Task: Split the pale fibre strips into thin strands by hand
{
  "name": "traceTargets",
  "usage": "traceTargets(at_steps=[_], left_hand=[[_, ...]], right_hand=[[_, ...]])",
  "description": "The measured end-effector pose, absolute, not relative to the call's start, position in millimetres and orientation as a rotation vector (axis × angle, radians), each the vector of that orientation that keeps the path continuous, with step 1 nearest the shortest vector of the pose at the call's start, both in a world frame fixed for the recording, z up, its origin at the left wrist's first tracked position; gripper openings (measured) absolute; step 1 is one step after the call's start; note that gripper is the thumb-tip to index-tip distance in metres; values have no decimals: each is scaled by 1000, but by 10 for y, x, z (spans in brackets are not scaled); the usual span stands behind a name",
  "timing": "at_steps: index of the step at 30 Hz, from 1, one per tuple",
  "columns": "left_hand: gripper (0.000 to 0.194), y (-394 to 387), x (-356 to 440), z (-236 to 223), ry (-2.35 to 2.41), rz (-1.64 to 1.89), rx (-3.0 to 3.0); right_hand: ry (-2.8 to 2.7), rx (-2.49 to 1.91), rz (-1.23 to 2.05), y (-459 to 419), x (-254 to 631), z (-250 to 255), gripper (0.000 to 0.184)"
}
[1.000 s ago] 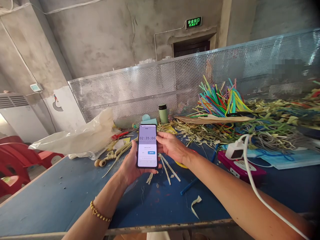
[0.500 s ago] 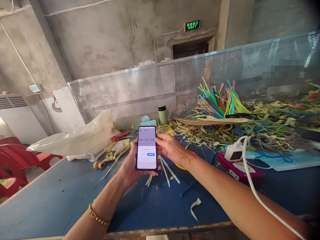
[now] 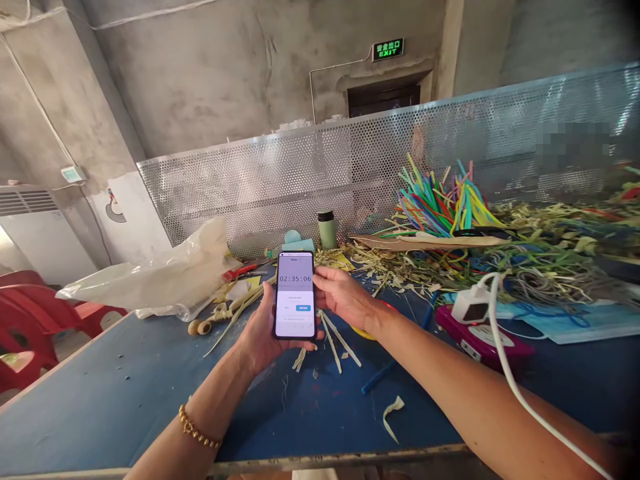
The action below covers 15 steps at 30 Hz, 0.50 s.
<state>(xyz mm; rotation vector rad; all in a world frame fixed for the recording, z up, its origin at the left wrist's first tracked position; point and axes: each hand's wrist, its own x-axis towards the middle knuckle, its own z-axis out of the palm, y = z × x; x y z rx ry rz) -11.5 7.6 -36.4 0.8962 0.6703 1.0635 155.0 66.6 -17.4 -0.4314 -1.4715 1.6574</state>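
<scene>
A smartphone stands upright above the blue table, its lit screen showing a timer that reads 02:35:06 and a blue button. My left hand cups it from below and behind, fingers wrapped round its lower edge. My right hand grips its right side, thumb near the top edge. A gold bead bracelet circles my left wrist. Pale strips lie on the table just under the phone.
A clear plastic bag lies at the left. A green flask stands by the perforated metal screen. Coloured strips and pale scraps pile up at the right. A white charger on a magenta box trails a cable. Red chairs stand left.
Nothing has really moved; both hands keep the phone in the same place and the timer reading is the same. Only the view shifts slightly.
</scene>
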Motion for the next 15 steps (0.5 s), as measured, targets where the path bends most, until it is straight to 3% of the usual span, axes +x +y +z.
traceTargets(at_steps=[15], left_hand=[[83, 86, -110, -364, 680, 1065, 887]], right_hand=[[-1478, -434, 1655, 675, 1549, -182, 24]])
